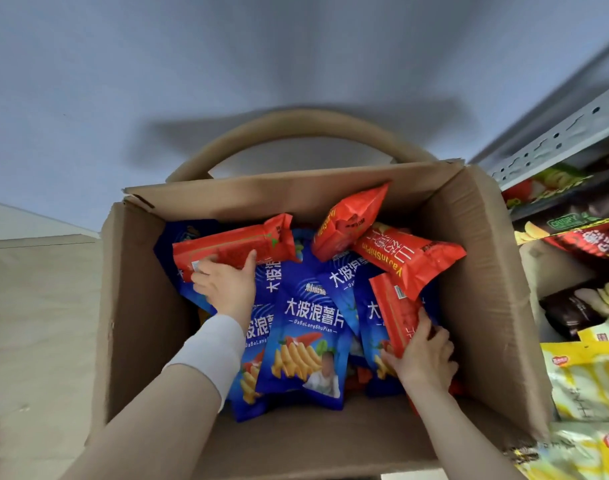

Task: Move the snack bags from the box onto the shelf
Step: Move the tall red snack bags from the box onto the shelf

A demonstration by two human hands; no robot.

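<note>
1. On my feed I look straight down into the open box (pixel 486 271), which stands on a pale floor (pixel 36 306).
2. Blue bags (pixel 306 341) cover the bottom of the box, overlapping, printed sides up.
3. Red bags lie on top of them toward the far side.
4. My left hand (pixel 227 282) grips the left red bag (pixel 234 247). Its fingers curl over the near edge and the thumb presses on the face. That bag lies crosswise at the far left of the box.
5. My right hand (pixel 424 355) pinches the right red bag (pixel 395 306) at its near end, thumb on top, fingers underneath. The bag is tilted, and its far end is tucked under the slanted red bag (pixel 410 254).
6. The upright red bag (pixel 348 220) leans at the far wall, between the two held bags.
7. Both held bags are inside the box.
8. The shelf (pixel 555 140), grey slotted metal, stands just right of the box and holds yellow bags (pixel 587 382) and dark bags (pixel 580 306).
</note>
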